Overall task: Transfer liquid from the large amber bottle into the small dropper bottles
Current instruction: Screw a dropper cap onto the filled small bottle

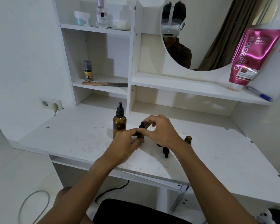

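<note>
The large amber bottle (119, 125) stands upright on the white desk (81, 135) with its black dropper cap on. Just right of it, my left hand (126, 143) grips the body of a small dropper bottle (141, 133). My right hand (158, 128) pinches that bottle's black dropper cap from above. A second small amber bottle (188, 139) stands uncapped behind my right wrist. Its loose black dropper (165, 152) lies on the desk below that wrist. Another dark object under my right hand is mostly hidden.
Shelves rise behind the desk with a comb (104, 83), a small yellow-labelled bottle (88, 71), a pink tube (252, 57) and a blue pen (259, 94). A round mirror (217, 29) hangs above. A wall socket (51, 104) sits at the left.
</note>
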